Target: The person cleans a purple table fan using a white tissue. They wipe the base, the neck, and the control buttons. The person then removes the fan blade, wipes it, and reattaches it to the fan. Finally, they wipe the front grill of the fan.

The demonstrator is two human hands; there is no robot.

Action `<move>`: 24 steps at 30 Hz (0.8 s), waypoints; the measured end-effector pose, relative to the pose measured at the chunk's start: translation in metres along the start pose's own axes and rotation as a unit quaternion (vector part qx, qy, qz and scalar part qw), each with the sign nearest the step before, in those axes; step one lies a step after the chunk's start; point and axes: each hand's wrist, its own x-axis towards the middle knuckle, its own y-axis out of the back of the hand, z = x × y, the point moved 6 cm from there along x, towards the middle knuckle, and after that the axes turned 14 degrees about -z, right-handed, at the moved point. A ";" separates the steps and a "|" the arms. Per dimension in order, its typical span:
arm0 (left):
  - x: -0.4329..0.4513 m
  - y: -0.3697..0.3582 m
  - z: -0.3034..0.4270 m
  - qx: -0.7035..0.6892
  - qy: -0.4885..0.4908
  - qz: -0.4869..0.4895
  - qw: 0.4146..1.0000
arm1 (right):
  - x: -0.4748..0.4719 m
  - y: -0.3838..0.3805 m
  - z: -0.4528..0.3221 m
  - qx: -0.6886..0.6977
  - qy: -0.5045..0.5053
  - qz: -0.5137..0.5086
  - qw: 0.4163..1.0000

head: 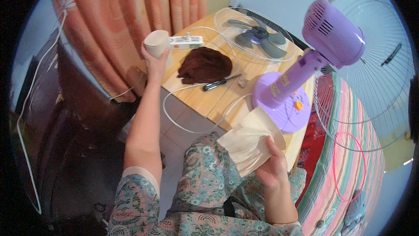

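Observation:
My left hand grips a pale paper roll at the table's left edge. A sheet of beige tissue paper is held in my right hand above my lap, pinched under the thumb and creased. Just beyond that sheet stands a purple table fan, its motor housing tilted and a wire guard on its far side. A dark brown cloth lies crumpled to the right of my left hand, with a black-handled screwdriver along its near edge.
Grey fan blades rest with a round wire grille at the back of the wooden table. A white power strip lies behind the cloth. The fan's white cord loops over the front edge. Orange curtains hang at the left.

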 end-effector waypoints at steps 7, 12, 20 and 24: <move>-0.012 -0.002 0.011 0.095 -0.005 -0.024 0.995 | -0.004 0.003 0.006 0.007 -0.004 0.022 1.000; -0.112 -0.026 0.113 -0.136 -0.086 -0.202 0.966 | -0.008 0.015 0.004 -0.069 0.000 0.005 0.998; -0.272 -0.109 0.209 -0.206 0.078 -0.655 0.722 | -0.031 -0.017 -0.037 -0.530 0.179 -0.126 0.819; -0.281 -0.135 0.198 -0.474 0.178 -0.563 0.654 | -0.047 -0.017 -0.053 -0.633 0.299 -0.084 0.709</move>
